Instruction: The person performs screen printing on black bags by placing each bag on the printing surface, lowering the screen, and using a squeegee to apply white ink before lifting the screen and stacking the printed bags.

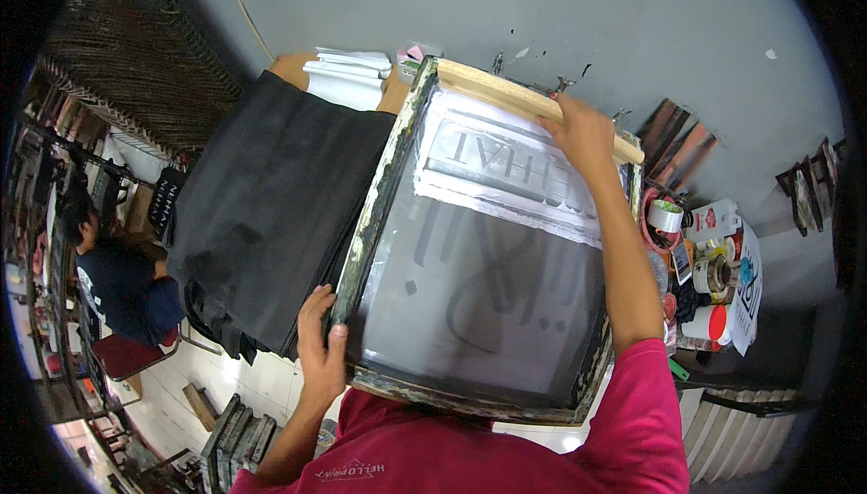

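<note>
A screen printing frame (488,259) stands tilted in front of me, with grey mesh, faint dark lettering and shapes, and paint-crusted edges. White tape borders a lettered block on its far part. Along the far edge lies a pale wooden bar (497,88). My right hand (582,137) reaches across the mesh and is closed over this bar and the frame's far edge. At the near left side, my left hand (321,349) is closed at the frame's edge, thumb toward me; some of its fingertips are hidden.
Left of the frame lies a stack of black fabric (280,187), with white papers (348,74) behind it. Tape rolls (666,216), jars and tubs crowd the right side. A person in dark clothes (126,286) sits at the far left. More frames (235,440) stand on the floor.
</note>
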Demonstrator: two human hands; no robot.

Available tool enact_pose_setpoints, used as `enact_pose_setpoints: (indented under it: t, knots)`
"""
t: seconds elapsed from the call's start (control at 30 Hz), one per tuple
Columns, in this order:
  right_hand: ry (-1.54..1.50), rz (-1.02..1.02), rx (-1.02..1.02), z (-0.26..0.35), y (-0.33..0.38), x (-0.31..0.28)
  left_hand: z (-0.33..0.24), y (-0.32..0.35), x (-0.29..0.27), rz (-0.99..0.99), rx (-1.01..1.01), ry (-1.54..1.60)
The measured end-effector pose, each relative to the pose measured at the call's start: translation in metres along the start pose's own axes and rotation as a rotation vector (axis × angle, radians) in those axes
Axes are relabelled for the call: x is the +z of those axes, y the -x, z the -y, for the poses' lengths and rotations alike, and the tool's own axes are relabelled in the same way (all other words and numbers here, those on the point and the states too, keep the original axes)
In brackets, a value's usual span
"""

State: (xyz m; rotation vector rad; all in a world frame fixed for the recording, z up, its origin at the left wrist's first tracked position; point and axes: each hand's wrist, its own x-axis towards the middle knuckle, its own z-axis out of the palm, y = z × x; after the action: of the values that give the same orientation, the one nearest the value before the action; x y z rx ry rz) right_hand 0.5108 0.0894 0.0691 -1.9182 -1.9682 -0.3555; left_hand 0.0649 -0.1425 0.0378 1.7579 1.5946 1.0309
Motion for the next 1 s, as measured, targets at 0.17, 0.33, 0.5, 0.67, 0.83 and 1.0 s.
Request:
enact_pose_setpoints:
  t: [0.17,0.33,0.5,0.67,0.83,1.0]
  knots:
    - [0.123,0.096,-0.001,0.014,-0.021,0.0,0.006,0.0,0.006,-0.043,-0.029,0.084]
    - [0.066,0.103,-0.157,0.013,-0.018,0.001,0.002,0.002,0.004,-0.015,0.003,0.071]
    - [-0.038,0.11,-0.318,0.013,-0.012,0.0,0.001,0.0,0.006,-0.038,0.041,0.039]
    - [-0.034,0.222,-0.375,0.006,-0.002,-0.013,0.014,0.002,0.004,-0.019,-0.034,0.142]
    - [-0.085,0.078,-0.353,0.012,0.057,-0.03,0.013,0.006,-0.002,-0.042,-0.037,0.184]
    - [-0.074,-0.094,-0.237,0.014,0.081,-0.041,0.012,0.001,0.006,-0.037,-0.044,0.231]
